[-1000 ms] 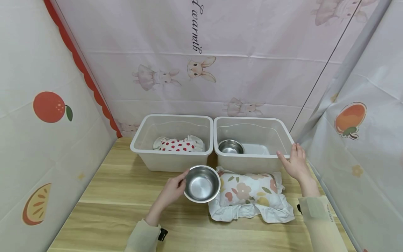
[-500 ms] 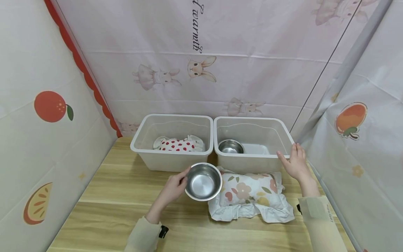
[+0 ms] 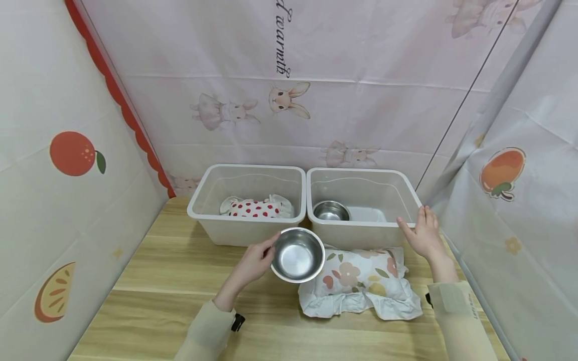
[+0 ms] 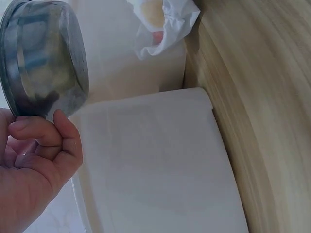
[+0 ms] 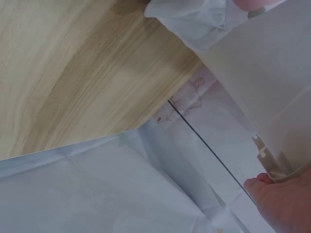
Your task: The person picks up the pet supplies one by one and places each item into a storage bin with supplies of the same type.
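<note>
From the head view, the stainless-steel bowl (image 3: 298,254) hangs in front of the two bins, overlapping the left edge of the ruffled floral cushion (image 3: 356,276). The left hand (image 3: 253,260) pinches its rim. I'd judge it light, stiff and smooth enough to slip, likelier to dent than break; the rim looks the surest hold. The cushion, probably soft, lies against the right bin (image 3: 356,237), blocking the near side. Inside stands a smaller metal bowl (image 3: 331,214); the left bin (image 3: 253,232) holds a red-spotted cushion (image 3: 255,208). The right hand (image 3: 424,236) rests on the right bin's near corner, fingers extended, thumb apart.

In the left wrist view, curled fingers meet the bowl's edge, its polished side bare.

In the right wrist view, the hand touches the bin's rim; most fingers are hidden.
</note>
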Demonstrator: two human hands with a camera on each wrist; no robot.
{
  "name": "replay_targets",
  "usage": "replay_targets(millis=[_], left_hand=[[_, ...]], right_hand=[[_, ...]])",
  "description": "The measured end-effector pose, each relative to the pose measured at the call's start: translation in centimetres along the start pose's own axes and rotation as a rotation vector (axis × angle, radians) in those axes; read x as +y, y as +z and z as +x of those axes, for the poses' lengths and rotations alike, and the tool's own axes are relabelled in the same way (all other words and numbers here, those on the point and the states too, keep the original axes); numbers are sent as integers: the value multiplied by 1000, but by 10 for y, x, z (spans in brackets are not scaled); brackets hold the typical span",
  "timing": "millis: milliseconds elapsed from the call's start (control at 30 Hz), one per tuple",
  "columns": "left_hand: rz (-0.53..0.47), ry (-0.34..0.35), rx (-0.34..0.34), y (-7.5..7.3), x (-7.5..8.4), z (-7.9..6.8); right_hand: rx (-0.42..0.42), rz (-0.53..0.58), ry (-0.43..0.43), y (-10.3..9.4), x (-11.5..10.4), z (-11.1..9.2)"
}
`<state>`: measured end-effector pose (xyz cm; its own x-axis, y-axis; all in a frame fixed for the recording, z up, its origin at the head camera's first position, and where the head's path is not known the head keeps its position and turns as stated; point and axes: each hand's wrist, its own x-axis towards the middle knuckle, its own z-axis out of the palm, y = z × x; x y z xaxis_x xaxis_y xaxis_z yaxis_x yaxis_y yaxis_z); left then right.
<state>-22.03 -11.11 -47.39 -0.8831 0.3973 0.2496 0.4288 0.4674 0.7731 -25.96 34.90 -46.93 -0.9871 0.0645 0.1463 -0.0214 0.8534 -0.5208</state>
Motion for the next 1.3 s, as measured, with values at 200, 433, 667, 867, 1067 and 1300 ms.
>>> replay_targets(millis=[200,433,667,867,1067,1300], left_hand=[[22,58,-21,4,-1,7],[14,73,-42,5,-1,14],[37,106,-34,2,5,25],[51,109,-37,3,12,31],[41,118,-40,5,19,37],[48,139,-37,7,26,42]], right_hand=[[0,3,-2,1,0,0],[-2,6,-6,0,-1,0],[-2,8,0,-1,0,1],[-1,9,4,2,2,0],[7,11,3,3,2,0],[-9,7,5,0,0,1]])
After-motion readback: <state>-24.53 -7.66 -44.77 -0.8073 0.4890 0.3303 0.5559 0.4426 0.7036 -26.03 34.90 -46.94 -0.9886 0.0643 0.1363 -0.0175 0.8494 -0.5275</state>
